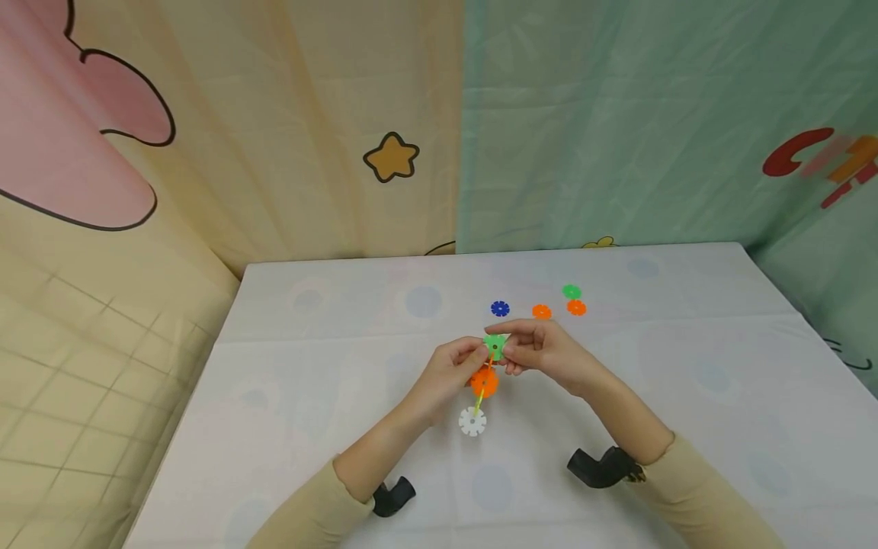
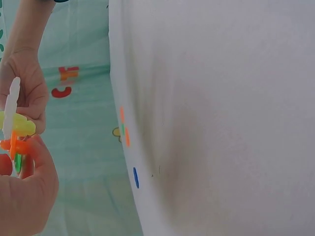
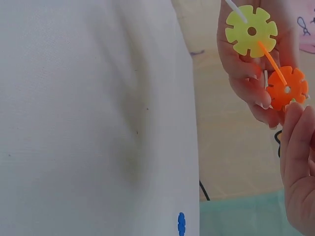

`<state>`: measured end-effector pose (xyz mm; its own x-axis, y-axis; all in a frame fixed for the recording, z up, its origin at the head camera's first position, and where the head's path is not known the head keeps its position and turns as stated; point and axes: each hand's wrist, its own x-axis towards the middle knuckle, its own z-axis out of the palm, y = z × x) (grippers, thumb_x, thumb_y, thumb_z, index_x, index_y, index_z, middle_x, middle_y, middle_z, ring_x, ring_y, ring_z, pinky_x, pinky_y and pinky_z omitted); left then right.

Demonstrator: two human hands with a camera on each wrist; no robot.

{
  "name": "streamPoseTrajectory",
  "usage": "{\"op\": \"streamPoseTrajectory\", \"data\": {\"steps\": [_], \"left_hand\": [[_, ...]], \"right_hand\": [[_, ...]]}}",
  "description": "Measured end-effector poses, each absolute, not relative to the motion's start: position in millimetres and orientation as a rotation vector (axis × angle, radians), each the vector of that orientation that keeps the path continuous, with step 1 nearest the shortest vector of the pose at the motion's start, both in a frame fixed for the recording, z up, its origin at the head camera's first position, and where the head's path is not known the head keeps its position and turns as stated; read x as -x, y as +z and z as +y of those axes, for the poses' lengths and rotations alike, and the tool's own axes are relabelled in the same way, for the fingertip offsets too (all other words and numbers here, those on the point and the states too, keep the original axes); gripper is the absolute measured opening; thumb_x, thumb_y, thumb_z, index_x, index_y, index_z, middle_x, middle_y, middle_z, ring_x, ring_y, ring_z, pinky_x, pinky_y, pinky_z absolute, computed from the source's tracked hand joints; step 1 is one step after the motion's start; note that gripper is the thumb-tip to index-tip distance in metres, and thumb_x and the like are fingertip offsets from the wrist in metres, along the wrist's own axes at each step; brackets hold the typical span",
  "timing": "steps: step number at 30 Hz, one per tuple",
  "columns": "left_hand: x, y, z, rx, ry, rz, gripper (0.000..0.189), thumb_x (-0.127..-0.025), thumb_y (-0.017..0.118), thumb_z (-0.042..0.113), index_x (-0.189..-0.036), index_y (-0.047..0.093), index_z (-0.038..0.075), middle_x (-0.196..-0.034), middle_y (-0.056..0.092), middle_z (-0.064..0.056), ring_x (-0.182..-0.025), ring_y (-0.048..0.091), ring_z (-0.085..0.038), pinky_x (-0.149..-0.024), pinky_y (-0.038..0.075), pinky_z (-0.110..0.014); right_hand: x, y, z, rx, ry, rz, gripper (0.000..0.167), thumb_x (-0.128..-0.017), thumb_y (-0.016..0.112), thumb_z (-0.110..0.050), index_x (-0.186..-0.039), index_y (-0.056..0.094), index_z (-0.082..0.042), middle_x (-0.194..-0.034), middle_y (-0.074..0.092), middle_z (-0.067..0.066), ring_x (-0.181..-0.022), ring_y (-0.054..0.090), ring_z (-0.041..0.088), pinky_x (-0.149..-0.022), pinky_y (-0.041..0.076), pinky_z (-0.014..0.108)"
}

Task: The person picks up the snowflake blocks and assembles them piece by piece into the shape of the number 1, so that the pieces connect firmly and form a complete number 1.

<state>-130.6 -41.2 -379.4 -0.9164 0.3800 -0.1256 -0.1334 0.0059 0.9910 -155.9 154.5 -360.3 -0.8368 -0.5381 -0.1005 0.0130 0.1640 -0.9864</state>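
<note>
My left hand (image 1: 449,372) and right hand (image 1: 542,352) meet above the table around a chain of notched plastic discs. At the top sits a green disc (image 1: 495,346), with the right thumb and fingers pinching its right edge. The left thumb and fingers grip the chain just below and left of it. Under the green piece comes an orange disc (image 1: 484,383). A yellow disc (image 3: 251,31) shows face-on in the right wrist view, slotted to an orange one seen edge-on. The white disc (image 1: 472,421) forms the chain's lower end. Fingers partly hide the upper joints.
Beyond the hands, a blue disc (image 1: 500,309), two orange discs (image 1: 577,307) and another green disc (image 1: 571,291) lie on the white-covered table (image 1: 329,427). Printed curtains (image 1: 309,152) hang behind the table's far edge. Black curved pieces (image 1: 600,467) stick out by both sleeves.
</note>
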Motion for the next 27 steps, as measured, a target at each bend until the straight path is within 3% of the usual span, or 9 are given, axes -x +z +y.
{"op": "streamPoseTrajectory", "data": {"steps": [2, 9, 16, 27], "left_hand": [[130, -379, -41, -0.239, 1.973, 1.93, 0.029, -0.098, 0.05, 0.019, -0.112, 0.059, -0.005, -0.084, 0.062, -0.004, -0.07, 0.054, -0.01, -0.066, 0.045, -0.02], [131, -382, -39, -0.223, 1.988, 1.902, 0.027, -0.097, 0.051, 0.016, -0.112, 0.058, -0.006, -0.097, 0.062, -0.024, -0.07, 0.056, -0.01, -0.066, 0.046, -0.019], [131, -384, -39, -0.21, 1.997, 1.901, 0.024, -0.097, 0.051, 0.013, -0.111, 0.058, -0.005, -0.092, 0.063, -0.016, -0.07, 0.056, -0.01, -0.065, 0.046, -0.019], [135, -384, -37, -0.15, 2.024, 1.859, 0.024, -0.096, 0.052, 0.013, -0.11, 0.058, -0.005, -0.097, 0.063, -0.018, -0.07, 0.056, -0.012, -0.065, 0.048, -0.018]], "right_hand": [[156, -362, 154, 0.509, -1.712, 2.008, 0.037, -0.093, 0.051, 0.001, -0.128, 0.046, 0.012, -0.087, 0.061, 0.024, -0.069, 0.061, 0.023, -0.07, 0.054, 0.029], [156, -365, 154, 0.507, -1.721, 1.994, 0.038, -0.093, 0.052, 0.0, -0.128, 0.045, 0.013, -0.087, 0.062, 0.022, -0.068, 0.061, 0.021, -0.069, 0.054, 0.029], [156, -368, 155, 0.495, -1.721, 1.992, 0.039, -0.093, 0.053, -0.002, -0.129, 0.045, 0.012, -0.084, 0.064, 0.018, -0.067, 0.06, 0.017, -0.07, 0.054, 0.03], [165, -368, 178, 0.362, -1.717, 2.077, 0.036, -0.09, 0.059, -0.008, -0.124, 0.052, 0.003, -0.086, 0.064, 0.011, -0.081, 0.063, 0.029, -0.075, 0.053, 0.032]]}}
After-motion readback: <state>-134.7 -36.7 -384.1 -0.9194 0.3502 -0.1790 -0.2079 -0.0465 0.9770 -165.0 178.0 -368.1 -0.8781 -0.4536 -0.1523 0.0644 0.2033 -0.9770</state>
